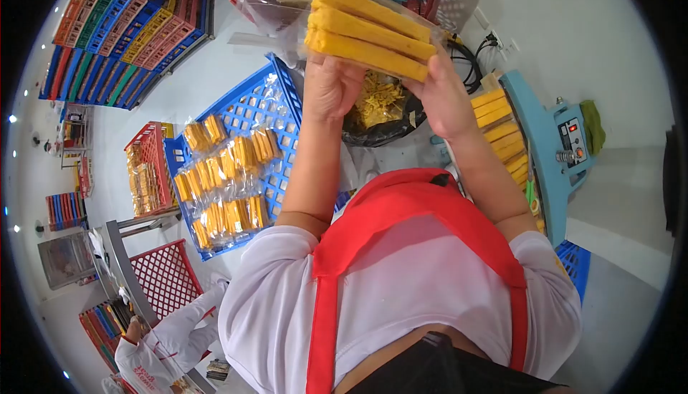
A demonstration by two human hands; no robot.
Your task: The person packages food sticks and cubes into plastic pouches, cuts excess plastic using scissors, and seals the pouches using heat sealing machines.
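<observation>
A clear plastic bag of long yellow sticks (369, 32), which look like baked bars, is held up in both hands. My left hand (333, 86) grips its lower left end, thumb against the sticks. At the right end, my right hand (444, 93) has its fingers closed around the bag. Loose plastic extends from the bag towards the upper left. Below the hands, a black bag (376, 135) holds yellow crumbs and scraps (380, 100). My fingers are partly hidden behind the bag.
To the left, a blue crate (287, 104) holds several filled bags. A red crate (165, 154) stands beyond it. At right is a teal machine (534, 122) beside loose yellow sticks (502, 136) and green-handled scissors (532, 195). Stacked crates (129, 25) and a person (168, 344) are farther left.
</observation>
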